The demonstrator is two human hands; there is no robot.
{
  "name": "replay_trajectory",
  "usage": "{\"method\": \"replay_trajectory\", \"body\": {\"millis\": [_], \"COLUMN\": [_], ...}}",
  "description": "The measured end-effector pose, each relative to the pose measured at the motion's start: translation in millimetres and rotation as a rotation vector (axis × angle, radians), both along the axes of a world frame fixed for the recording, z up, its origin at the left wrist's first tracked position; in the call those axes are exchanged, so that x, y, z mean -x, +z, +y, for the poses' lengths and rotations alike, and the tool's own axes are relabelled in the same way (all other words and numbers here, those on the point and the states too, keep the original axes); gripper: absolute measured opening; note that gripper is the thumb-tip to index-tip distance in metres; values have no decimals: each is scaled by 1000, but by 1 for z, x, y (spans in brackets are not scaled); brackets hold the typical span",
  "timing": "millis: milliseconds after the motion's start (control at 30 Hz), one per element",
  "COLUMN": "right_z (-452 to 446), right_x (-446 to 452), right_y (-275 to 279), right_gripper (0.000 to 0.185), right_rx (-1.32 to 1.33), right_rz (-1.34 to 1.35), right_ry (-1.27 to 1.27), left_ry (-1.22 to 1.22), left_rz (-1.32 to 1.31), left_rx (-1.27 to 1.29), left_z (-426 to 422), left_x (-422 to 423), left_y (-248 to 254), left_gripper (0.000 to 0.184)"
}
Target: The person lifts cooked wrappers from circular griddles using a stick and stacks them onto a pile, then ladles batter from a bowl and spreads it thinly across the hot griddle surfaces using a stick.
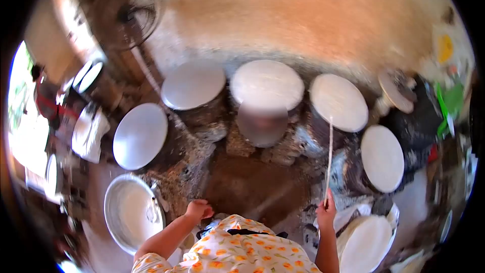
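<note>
A long thin stick rises from my right hand, whose fingers are wrapped round its lower end. Its far tip overlaps the near edge of a round white-topped pan; whether it touches is unclear. My left hand is held low in front of my body with the fingers curled in, and nothing shows in it. To its left stands a wide metal basin with whitish liquid and a ladle-like metal utensil inside. A round white disc on cloth lies beside my right forearm.
Several more round flat tops curve around me, including a white one, a grey one and a pale one. A fan stands at back left. Another person is at far left. Black bags sit at right.
</note>
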State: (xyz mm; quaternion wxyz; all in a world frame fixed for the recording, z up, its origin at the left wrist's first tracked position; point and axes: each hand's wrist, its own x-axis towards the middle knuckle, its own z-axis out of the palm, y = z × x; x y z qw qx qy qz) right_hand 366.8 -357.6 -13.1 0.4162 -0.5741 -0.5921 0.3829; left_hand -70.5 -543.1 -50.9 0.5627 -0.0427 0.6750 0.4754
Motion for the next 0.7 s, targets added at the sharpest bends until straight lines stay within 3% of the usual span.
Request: {"method": "replay_trajectory", "body": {"millis": [133, 167, 233, 300, 367, 500, 567, 633, 700], "right_z": [43, 47, 51, 42, 32, 10, -3, -11, -15], "right_x": [103, 131, 192, 250, 309, 405, 441, 464, 483], "right_y": [10, 17, 21, 42, 49, 55, 59, 66, 70], "right_gripper": [59, 59, 59, 59, 58, 54, 53, 52, 53], "right_rx": [84, 95, 35, 173, 192, 173, 167, 155, 155], "right_rz": [29, 48, -80, -105, -122, -147, -168, -197, -253], "right_ry": [263, 305, 405, 466, 611, 838, 952, 1028, 1077], "left_ry": [578, 793, 1034, 1244, 1358, 1344, 1341, 1497, 1753], "left_rz": [-184, -426, -517, -530, -599, -880, -756, -657, -809], "left_rx": [172, 121, 169, 48, -179, -608, -711, -753, -866], "left_z": [-135, -169, -202, -197, -184, -143, -121, -105, -117], "left_x": [17, 18, 21, 27, 54, 134, 167, 192, 204], "left_y": [-60, -82, -95, -65, -46, -60, -86, -100, -107], "left_gripper": [12, 11, 19, 30, 45, 70, 67, 60, 44]}}
